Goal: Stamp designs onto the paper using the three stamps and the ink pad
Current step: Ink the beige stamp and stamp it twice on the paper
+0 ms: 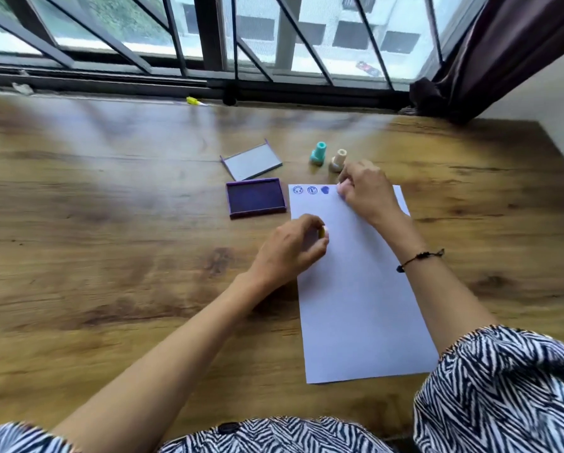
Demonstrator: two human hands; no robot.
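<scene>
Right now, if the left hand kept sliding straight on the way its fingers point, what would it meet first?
The left hand points right, across the white paper sheet. That stretch of paper looks bare, so its likely first contact is the right forearm crossing the sheet. Depth is unclear; the hand might pass beneath it.

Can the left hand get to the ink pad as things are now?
Probably yes: the open ink pad lies just beyond the left hand with bare table between, though that hand already grips something small and yellow.
</scene>
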